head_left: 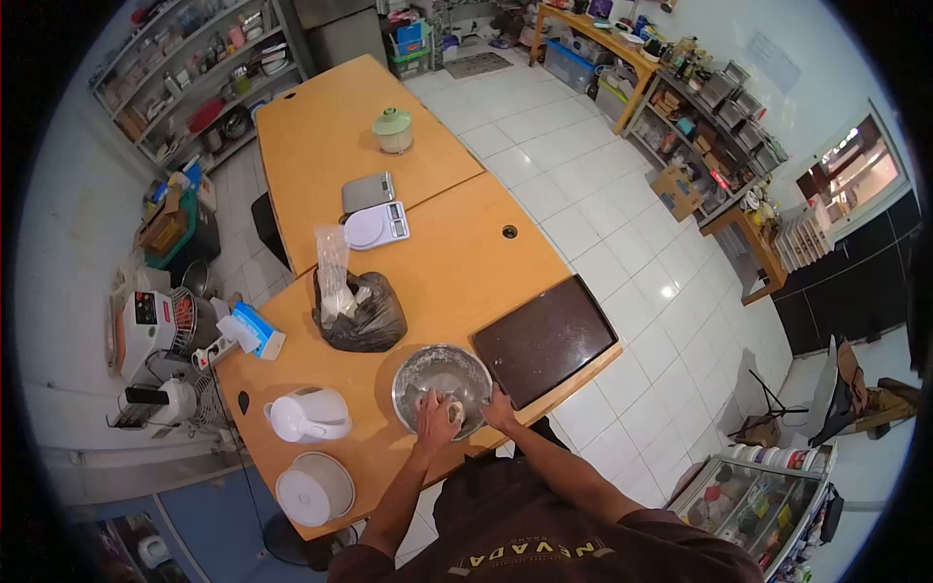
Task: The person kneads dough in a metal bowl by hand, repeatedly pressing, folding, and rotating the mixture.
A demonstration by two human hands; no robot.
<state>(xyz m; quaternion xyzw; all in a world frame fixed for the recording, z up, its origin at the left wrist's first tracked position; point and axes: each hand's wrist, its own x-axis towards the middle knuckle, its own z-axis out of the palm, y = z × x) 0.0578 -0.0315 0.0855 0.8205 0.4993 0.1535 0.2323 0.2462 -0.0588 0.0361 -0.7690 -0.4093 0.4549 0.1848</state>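
Observation:
A round metal bowl (442,361) stands near the front edge of the wooden table, its inside coated with white, flour-like powder. My left hand (436,420) reaches down into it, fingers curled against a small pale lump of dough (455,412). The fingers partly cover the lump. At the bowl's right side, my right hand (500,410) grips the rim. Just right of the bowl lies a dark rectangular baking tray (546,340). Behind it, a black plastic bag (374,325) holds a clear bag (333,267) with white contents.
On the wooden table (466,262), a white electric jug (309,415) and a white lidded tub (315,489) stand to the left. Farther back are a white kitchen scale (377,227), a grey scale (367,192) and a green-lidded container (393,131). A blue-white box (258,330) sits at the left edge.

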